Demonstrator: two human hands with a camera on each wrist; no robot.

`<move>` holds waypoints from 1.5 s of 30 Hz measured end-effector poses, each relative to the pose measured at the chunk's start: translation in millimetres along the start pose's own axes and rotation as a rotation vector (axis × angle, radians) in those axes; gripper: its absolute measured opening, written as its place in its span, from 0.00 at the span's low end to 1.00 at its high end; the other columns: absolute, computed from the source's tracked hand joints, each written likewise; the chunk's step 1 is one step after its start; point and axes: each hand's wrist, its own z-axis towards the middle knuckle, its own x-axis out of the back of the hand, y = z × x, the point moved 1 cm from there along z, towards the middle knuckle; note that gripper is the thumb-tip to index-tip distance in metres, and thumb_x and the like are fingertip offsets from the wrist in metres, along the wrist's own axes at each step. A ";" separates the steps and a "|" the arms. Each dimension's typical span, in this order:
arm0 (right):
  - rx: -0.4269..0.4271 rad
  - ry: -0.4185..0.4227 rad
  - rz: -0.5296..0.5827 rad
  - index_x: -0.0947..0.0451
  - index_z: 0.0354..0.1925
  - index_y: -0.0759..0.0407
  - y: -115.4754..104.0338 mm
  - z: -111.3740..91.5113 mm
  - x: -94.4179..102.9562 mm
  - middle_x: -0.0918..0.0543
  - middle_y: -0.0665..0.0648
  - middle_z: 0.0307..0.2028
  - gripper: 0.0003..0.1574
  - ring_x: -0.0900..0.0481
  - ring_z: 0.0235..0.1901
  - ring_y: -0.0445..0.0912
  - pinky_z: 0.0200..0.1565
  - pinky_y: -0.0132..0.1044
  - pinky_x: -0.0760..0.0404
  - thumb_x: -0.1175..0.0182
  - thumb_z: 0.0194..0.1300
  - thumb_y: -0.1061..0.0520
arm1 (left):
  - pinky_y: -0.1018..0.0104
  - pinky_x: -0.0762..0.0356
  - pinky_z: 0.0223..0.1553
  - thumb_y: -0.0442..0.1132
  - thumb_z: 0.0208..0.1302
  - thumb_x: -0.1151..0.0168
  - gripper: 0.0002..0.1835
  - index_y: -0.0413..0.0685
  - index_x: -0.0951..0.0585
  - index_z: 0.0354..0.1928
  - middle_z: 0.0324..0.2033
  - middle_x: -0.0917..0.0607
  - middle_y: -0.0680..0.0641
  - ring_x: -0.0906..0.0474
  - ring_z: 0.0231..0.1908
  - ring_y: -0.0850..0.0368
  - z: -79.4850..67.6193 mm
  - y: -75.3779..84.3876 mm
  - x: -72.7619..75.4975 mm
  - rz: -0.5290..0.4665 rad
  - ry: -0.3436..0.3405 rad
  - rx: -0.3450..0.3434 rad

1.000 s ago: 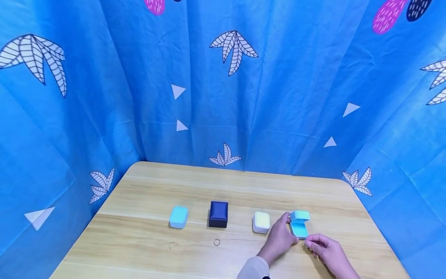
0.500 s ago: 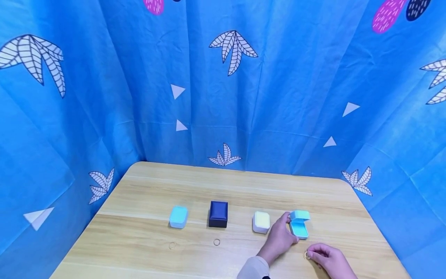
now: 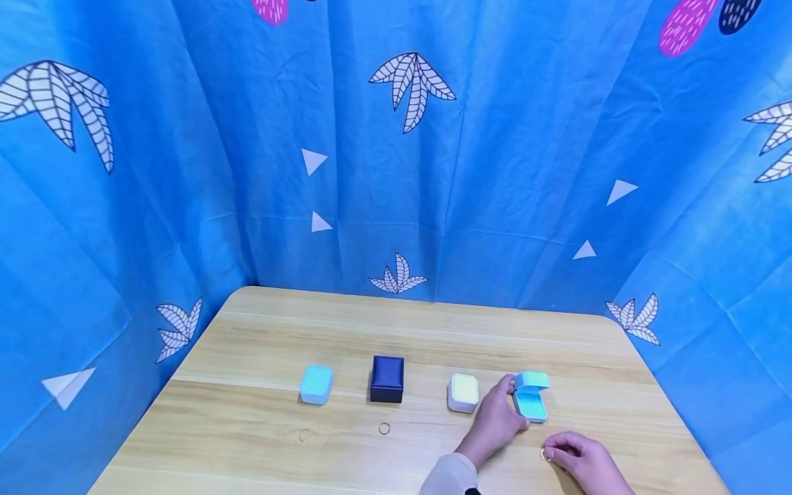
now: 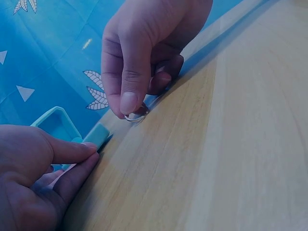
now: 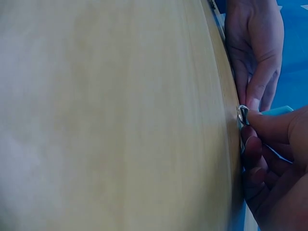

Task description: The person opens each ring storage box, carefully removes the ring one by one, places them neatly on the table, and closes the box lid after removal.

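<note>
My left hand holds a small turquoise ring box by its left side and near edge. The lid is raised, and the box sits on the table. Just in front of it, my right hand pinches a gold-coloured ring between thumb and forefinger. In the left wrist view the lower arc of the ring peeks out below the thumb tip, close over the wood. From the right wrist view, the ring overlaps the left hand's fingertips, with the box mostly hidden behind the hands.
Left of the hands stand a closed white box, a dark blue box and another turquoise box. Two thin rings lie on the wooden table, one before the blue box and one before the left turquoise box. A blue curtain hangs behind.
My right hand has drawn back from the ring box toward the near side of the table, with the ring between its fingertips. The left hand has stayed on the box.
</note>
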 end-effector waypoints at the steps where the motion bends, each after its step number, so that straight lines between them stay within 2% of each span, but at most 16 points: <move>1: 0.003 0.003 -0.004 0.16 0.36 0.53 -0.1 0.1 -0.2 0.16 0.48 0.35 0.08 0.23 0.36 0.36 0.38 0.30 0.26 0.32 0.56 0.53 | 0.69 0.25 0.43 0.28 0.36 0.24 0.46 0.61 0.30 0.63 0.49 0.20 0.58 0.27 0.28 0.67 0.2 -0.2 0.0 0.003 0.002 -0.002; 4: 0.016 0.007 -0.023 0.16 0.36 0.53 -0.1 0.6 -0.9 0.16 0.48 0.35 0.08 0.23 0.37 0.36 0.38 0.30 0.25 0.32 0.56 0.53 | 0.67 0.25 0.48 0.29 0.37 0.24 0.45 0.60 0.29 0.62 0.49 0.20 0.57 0.26 0.31 0.67 0.5 -0.2 0.3 0.013 0.006 -0.003; 12: 0.011 0.003 -0.033 0.17 0.35 0.52 -0.7 -1.0 -0.1 0.16 0.47 0.35 0.07 0.23 0.37 0.36 0.39 0.30 0.26 0.33 0.57 0.52 | 0.67 0.25 0.49 0.29 0.36 0.24 0.44 0.61 0.28 0.60 0.48 0.19 0.57 0.24 0.35 0.66 1.6 -1.0 -0.4 0.024 0.007 -0.006; 19: 0.027 -0.019 -0.029 0.17 0.38 0.52 -1.3 -1.9 4.4 0.16 0.47 0.35 0.09 0.25 0.35 0.36 0.37 0.30 0.27 0.34 0.58 0.51 | 0.67 0.25 0.46 0.29 0.37 0.24 0.43 0.61 0.28 0.60 0.48 0.20 0.57 0.26 0.30 0.67 0.9 0.3 -0.2 0.014 0.002 -0.009; 27: 0.053 -0.107 0.074 0.19 0.43 0.59 0.7 -2.6 7.7 0.18 0.51 0.33 0.14 0.25 0.29 0.38 0.31 0.31 0.25 0.38 0.63 0.51 | 0.69 0.25 0.42 0.28 0.37 0.24 0.43 0.61 0.28 0.60 0.48 0.19 0.56 0.29 0.26 0.68 0.1 1.8 0.3 0.016 0.006 -0.006; 34: 0.009 -0.149 0.145 0.19 0.44 0.61 1.9 -0.5 10.1 0.22 0.53 0.25 0.17 0.26 0.24 0.43 0.25 0.35 0.26 0.40 0.65 0.49 | 0.70 0.26 0.40 0.28 0.37 0.24 0.43 0.61 0.28 0.60 0.49 0.20 0.57 0.30 0.25 0.67 -0.4 1.9 0.4 0.009 0.002 0.004; 39: -0.033 -0.109 0.162 0.20 0.48 0.61 1.8 5.6 16.6 0.22 0.54 0.25 0.22 0.27 0.23 0.45 0.24 0.35 0.26 0.41 0.65 0.46 | 0.70 0.25 0.41 0.28 0.37 0.24 0.44 0.60 0.29 0.61 0.48 0.20 0.58 0.30 0.25 0.68 -0.1 0.9 0.2 0.001 0.000 0.006; 45: -0.057 -0.031 0.249 0.25 0.56 0.62 -2.0 22.1 29.4 0.21 0.58 0.26 0.32 0.26 0.22 0.46 0.23 0.36 0.24 0.42 0.64 0.40 | 0.69 0.25 0.41 0.27 0.36 0.24 0.46 0.62 0.29 0.61 0.48 0.20 0.59 0.28 0.26 0.67 0.6 0.3 -1.2 -0.019 -0.004 0.015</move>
